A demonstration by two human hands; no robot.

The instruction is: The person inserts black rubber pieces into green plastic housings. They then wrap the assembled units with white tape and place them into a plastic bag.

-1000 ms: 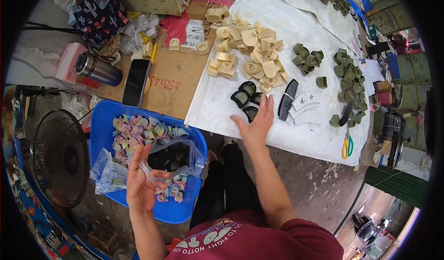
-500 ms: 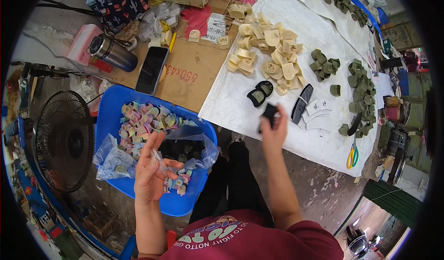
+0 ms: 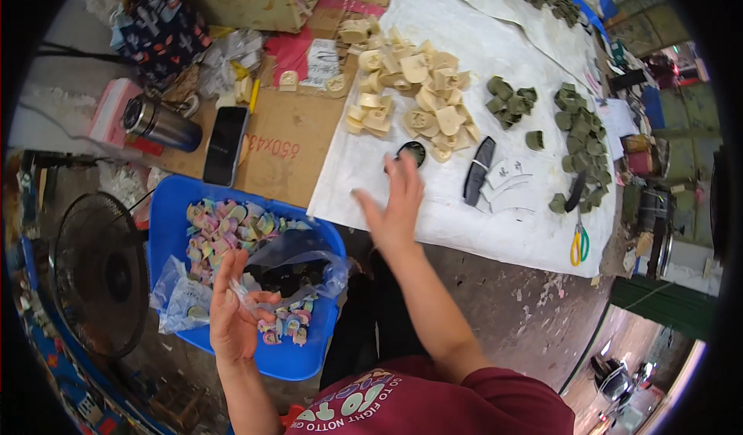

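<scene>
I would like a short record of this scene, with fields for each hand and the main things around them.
left hand: holds open a clear plastic bag with dark pieces inside
right hand: open, fingers spread, over the white sheet, near a black round piece
blue tub: pastel pieces inside
white sheet: beige pieces, green pieces, yellow-handled scissors
cardboard: black phone, steel flask
far left: black fan

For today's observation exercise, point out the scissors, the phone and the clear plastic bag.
scissors [image 3: 578,244], head view, on the yellow-green handles.
phone [image 3: 225,146], head view, middle of its dark screen.
clear plastic bag [image 3: 298,261], head view, on its bulging side above the blue tub.
</scene>
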